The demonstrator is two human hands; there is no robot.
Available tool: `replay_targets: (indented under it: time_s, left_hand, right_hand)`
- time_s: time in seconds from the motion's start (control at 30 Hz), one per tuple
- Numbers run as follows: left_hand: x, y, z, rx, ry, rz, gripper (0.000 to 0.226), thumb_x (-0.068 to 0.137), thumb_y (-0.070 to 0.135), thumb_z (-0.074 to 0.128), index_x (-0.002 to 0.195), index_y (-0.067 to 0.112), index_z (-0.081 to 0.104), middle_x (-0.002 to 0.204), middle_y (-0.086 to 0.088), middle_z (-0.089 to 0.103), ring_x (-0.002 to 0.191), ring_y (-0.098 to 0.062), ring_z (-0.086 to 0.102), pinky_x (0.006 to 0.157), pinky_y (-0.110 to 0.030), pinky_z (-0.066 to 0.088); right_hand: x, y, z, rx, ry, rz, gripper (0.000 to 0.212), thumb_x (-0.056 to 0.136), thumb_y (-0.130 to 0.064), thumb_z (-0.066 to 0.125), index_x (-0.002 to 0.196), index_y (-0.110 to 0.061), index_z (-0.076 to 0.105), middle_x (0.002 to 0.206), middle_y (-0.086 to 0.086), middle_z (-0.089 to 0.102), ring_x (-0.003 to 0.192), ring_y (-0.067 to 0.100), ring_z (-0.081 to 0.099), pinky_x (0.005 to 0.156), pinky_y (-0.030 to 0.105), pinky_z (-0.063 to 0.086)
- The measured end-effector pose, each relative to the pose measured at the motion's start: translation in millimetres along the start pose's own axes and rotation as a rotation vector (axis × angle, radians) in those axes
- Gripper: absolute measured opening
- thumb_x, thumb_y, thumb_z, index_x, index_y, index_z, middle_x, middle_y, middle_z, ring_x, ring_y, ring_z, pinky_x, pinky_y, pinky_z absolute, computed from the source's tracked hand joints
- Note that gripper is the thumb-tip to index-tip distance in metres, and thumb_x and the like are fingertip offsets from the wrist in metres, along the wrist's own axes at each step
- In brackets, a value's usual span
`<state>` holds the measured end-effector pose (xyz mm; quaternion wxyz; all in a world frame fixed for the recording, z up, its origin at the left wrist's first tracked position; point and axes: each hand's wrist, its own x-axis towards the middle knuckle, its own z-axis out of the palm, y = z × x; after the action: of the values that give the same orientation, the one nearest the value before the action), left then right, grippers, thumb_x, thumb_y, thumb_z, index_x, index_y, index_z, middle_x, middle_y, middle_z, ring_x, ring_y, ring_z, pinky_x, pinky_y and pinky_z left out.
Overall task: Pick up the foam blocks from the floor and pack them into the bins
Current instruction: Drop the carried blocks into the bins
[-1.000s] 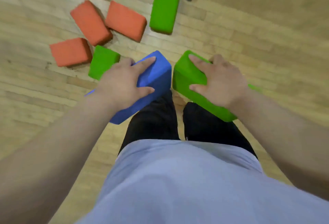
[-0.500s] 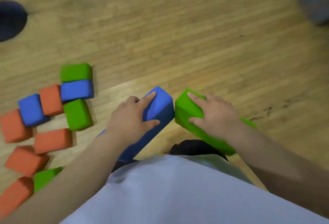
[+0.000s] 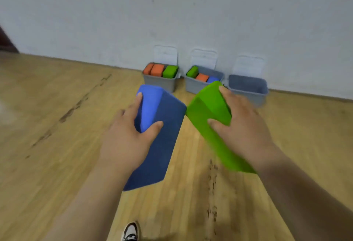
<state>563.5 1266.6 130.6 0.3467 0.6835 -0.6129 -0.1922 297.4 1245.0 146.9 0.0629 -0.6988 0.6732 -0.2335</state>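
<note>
Wood floor (image 3: 57,145), left grip (image 3: 126,141) clasping blue block (image 3: 166,126), right grip (image 3: 246,126) clasping green block (image 3: 206,110)

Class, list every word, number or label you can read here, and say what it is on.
None can be read.
The blue block, green block, left bin, middle bin, right bin and wall show no writing.
The shoe is too blurred to tell.

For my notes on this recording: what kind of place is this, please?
Probably an indoor hall or activity room, perhaps a gym: a wooden strip floor, a plain pale wall, and three grey bins standing against it, two holding foam blocks.
</note>
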Motion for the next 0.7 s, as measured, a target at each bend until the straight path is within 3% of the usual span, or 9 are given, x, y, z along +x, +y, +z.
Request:
replay_targets:
  time_s: [0.13, 0.2, 0.3, 0.43, 0.7]
  left_hand:
    - [118.1, 22.0, 18.7, -0.164, -0.044, 0.215, 0.081, 0.086, 0.06, 0.066, 0.153, 0.057, 0.021, 0.117, 0.026, 0.054, 0.107, -0.005, 0.055, 0.083, -0.028, 0.045]
    - [169.4, 28.9, 20.8, -0.161, -0.12, 0.323, 0.082, 0.085, 0.061, 0.066, 0.153, 0.057, 0.021, 0.124, 0.023, 0.054, 0.113, -0.007, 0.055, 0.088, -0.031, 0.047]
    - [229.3, 37.7, 11.2, -0.13, -0.184, 0.418, 0.082, 0.084, 0.063, 0.066, 0.152, 0.059, 0.021, 0.128, 0.014, 0.053, 0.111, -0.009, 0.055, 0.09, -0.037, 0.047]
    - [303.4, 43.5, 6.8, -0.147, -0.248, 0.513, 0.082, 0.082, 0.065, 0.064, 0.152, 0.058, 0.021, 0.126, 0.013, 0.054, 0.111, -0.013, 0.056, 0.093, -0.045, 0.052]
    - [395.2, 38.1, 42.0, -0.163, -0.268, 0.517, 0.083, 0.085, 0.061, 0.066, 0.155, 0.054, 0.022, 0.125, 0.012, 0.049, 0.117, -0.013, 0.052, 0.094, -0.039, 0.047]
  right_hand:
    - [45.0, 2.0, 2.5, 0.233, 0.332, 0.273, 0.091, 0.088, -0.049, 0.072, 0.157, -0.05, 0.013, 0.155, -0.004, 0.035, 0.141, 0.021, 0.039, 0.113, 0.036, 0.034]
    - [63.4, -8.8, 11.3, 0.314, 0.453, 0.37, 0.094, 0.088, -0.046, 0.074, 0.157, -0.052, 0.01, 0.155, -0.007, 0.032, 0.142, 0.018, 0.037, 0.112, 0.034, 0.033]
    - [91.6, -35.2, 17.0, 0.353, 0.516, 0.482, 0.098, 0.087, -0.045, 0.075, 0.155, -0.056, 0.006, 0.151, -0.01, 0.031, 0.136, 0.014, 0.041, 0.107, 0.033, 0.036]
    - [137.1, -60.5, 24.0, 0.381, 0.612, 0.547, 0.097, 0.088, -0.046, 0.076, 0.156, -0.055, 0.008, 0.137, -0.016, 0.031, 0.113, 0.003, 0.036, 0.096, 0.025, 0.031]
    - [227.0, -57.1, 55.1, 0.359, 0.621, 0.585, 0.095, 0.088, -0.047, 0.075, 0.156, -0.053, 0.009, 0.146, -0.008, 0.031, 0.12, 0.007, 0.041, 0.096, 0.026, 0.033]
